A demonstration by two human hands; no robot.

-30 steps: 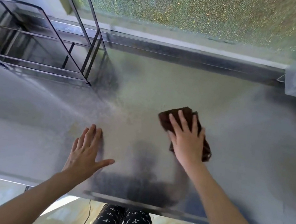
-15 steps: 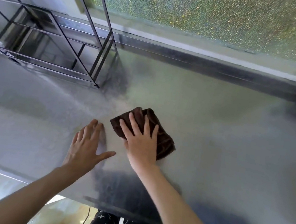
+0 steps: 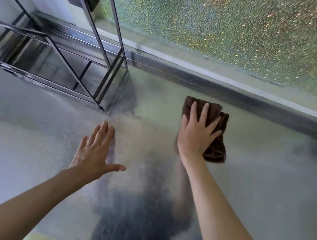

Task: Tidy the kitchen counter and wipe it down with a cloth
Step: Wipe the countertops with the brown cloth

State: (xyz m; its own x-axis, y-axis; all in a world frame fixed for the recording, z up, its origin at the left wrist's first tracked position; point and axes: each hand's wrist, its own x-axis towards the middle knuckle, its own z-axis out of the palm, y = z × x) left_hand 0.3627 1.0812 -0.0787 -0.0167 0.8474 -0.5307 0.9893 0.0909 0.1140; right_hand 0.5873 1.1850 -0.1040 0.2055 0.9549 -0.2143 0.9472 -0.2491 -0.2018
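Looks like we're well into the wiping part: the counter [image 3: 258, 177] has nothing loose on it. Right hand [image 3: 197, 134] presses flat, fingers spread, on the brown cloth [image 3: 216, 147] center-right of frame; left hand [image 3: 94, 151] rests flat, empty, lower-center. Left side by the wire rack [image 3: 59, 58] probably remains.

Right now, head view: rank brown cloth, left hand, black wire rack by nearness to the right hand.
1. brown cloth: pressed under the right hand.
2. left hand: flat on the counter, to its left.
3. black wire rack: far left, at the back.
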